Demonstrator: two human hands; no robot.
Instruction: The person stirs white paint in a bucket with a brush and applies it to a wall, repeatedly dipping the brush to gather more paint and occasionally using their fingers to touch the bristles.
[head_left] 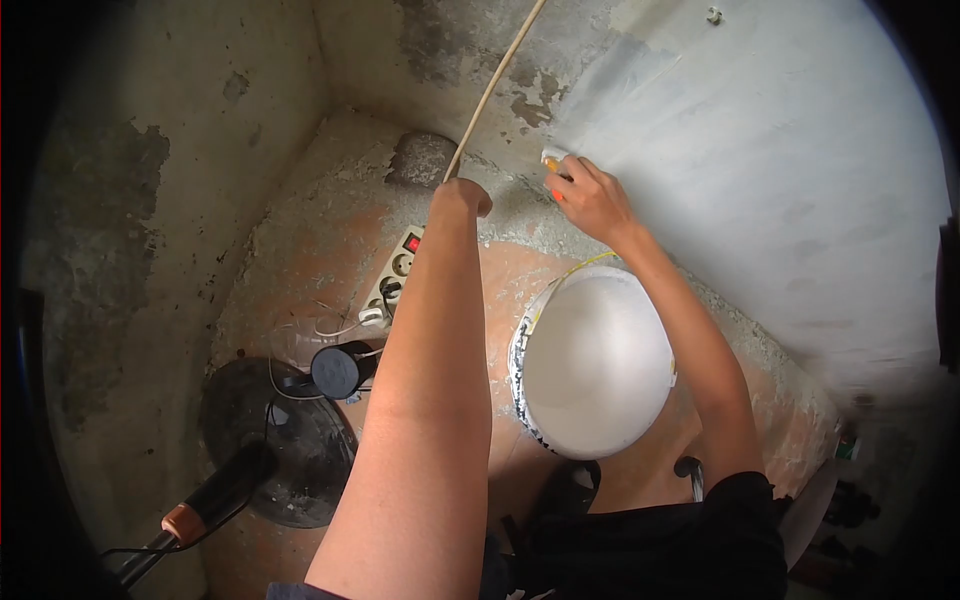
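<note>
My left hand (461, 196) is closed around a thin, pale cable (500, 75) that runs up along the wall to the top of the view. With my right hand (590, 198) I grip a brush with an orange and yellow handle (556, 180). Its pale tip is at the lower part of the wall, near the border between bare plaster and the white-coated area (750, 190). Below my right hand stands a large white bucket (518, 375) with pale contents and a yellow handle.
A power strip (402, 264) with plugs lies left of my left forearm. Near it are a dark mug (341, 371) and a round black base (300, 470) with a pole. A dark shoe (568, 488) is below the bucket. Peeling walls meet behind.
</note>
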